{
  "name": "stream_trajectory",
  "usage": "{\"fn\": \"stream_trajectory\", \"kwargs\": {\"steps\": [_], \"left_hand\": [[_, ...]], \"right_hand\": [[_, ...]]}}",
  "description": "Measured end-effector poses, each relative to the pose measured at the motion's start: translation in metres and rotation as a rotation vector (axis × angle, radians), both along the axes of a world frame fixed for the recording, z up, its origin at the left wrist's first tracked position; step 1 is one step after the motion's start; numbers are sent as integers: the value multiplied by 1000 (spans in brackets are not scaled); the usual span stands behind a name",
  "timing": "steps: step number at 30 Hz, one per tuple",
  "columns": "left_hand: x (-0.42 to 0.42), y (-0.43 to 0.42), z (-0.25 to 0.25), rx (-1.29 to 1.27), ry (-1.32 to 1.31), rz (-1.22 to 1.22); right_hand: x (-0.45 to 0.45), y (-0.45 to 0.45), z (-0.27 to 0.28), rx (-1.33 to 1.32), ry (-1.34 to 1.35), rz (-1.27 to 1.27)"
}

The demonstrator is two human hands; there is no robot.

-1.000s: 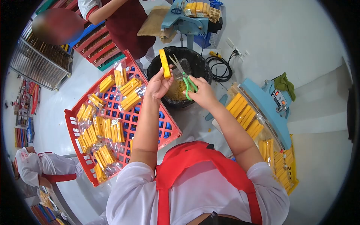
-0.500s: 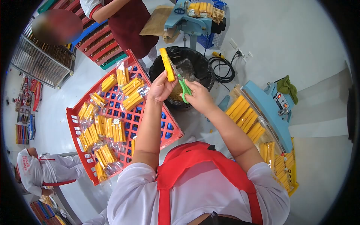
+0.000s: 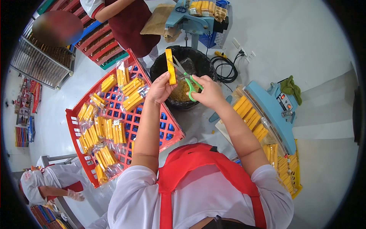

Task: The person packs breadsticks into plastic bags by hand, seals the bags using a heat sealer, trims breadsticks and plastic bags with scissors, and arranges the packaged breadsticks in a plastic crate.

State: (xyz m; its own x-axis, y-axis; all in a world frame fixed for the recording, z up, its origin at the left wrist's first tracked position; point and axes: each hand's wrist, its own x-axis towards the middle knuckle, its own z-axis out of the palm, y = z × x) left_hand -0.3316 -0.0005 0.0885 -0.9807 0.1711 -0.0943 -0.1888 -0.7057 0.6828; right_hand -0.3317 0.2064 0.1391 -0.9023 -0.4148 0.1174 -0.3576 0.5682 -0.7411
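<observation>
1. So the thing in play is a yellow stick (image 3: pixel 171 66), held up in mid-air over the left side of the bin (image 3: pixel 209 65) as this view has it. Its long axis runs near to far, with the far end leaning a touch left. It's long, narrow and straight-ish.

2. Left hand (image 3: pixel 161 89) has a closed pinch on the near end, so the far end sticks out free.

3. Right hand (image 3: pixel 209 91) is wrapped on the green-handled scissors (image 3: pixel 186 76), grip loops spread and blades partway open. The tips point far and left, at the stick's right side. Can't tell if a blade actually touches it.

4. Looks to me like the step in hand is trimming that right side. My take: the next move calls for a steady left pinch, blades lined up along the edge, and shallow cuts so the stick doesn't snap.

5. Below, the bin has a black liner and a yellowish heap inside; too small to say what.

6. Left of it there's a red crate (image 3: pixel 70 113) with clear packs of yellow sticks (image 3: pixel 133 88). To the right there's a blue machine (image 3: pixel 272 110), with more yellow sticks beside it.
</observation>
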Motion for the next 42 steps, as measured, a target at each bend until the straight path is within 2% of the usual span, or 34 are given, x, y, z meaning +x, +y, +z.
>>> {"fn": "stream_trajectory", "kwargs": {"steps": [2,4,8,10,12,14,16,18,19,23,28,32,34,35,37,40,41,42], "left_hand": [[0,0,-1,-2,-3,-8],[1,-1,-3,-3,-6,-15],[5,-4,3,13,-46,-23],[7,-4,5,2,-38,-27],[7,-4,4,12,-37,-53],[10,-3,3,15,-30,-69],[11,-3,2,20,-25,-79],[14,-4,2,20,-18,-85],[14,-4,3,20,-16,-86],[16,-5,3,-2,-39,-78],[14,-10,6,3,-52,-80],[19,-15,3,55,-46,-118],[22,-15,2,70,-56,-117],[22,-14,3,74,-50,-132],[23,-15,3,77,-41,-149],[27,-17,0,129,-28,-166],[27,-17,1,144,-32,-169],[26,-17,2,158,-31,-175]], "right_hand": [[0,-1,-5,23,36,-1],[1,-3,-5,251,307,-127],[6,4,-2,201,304,-125],[7,6,-1,127,278,3],[4,5,-4,152,225,13],[3,1,-6,215,398,-241],[3,3,-3,160,394,-268],[10,7,4,118,231,-57],[11,8,0,153,251,-14],[14,3,2,219,247,-17],[26,-4,1,198,451,-114],[21,3,11,193,415,-104],[17,5,10,132,143,73],[16,4,7,132,144,71],[14,0,1,171,462,-180],[13,0,6,31,488,-219],[18,0,16,37,315,-121],[22,1,16,36,318,-125]]}}
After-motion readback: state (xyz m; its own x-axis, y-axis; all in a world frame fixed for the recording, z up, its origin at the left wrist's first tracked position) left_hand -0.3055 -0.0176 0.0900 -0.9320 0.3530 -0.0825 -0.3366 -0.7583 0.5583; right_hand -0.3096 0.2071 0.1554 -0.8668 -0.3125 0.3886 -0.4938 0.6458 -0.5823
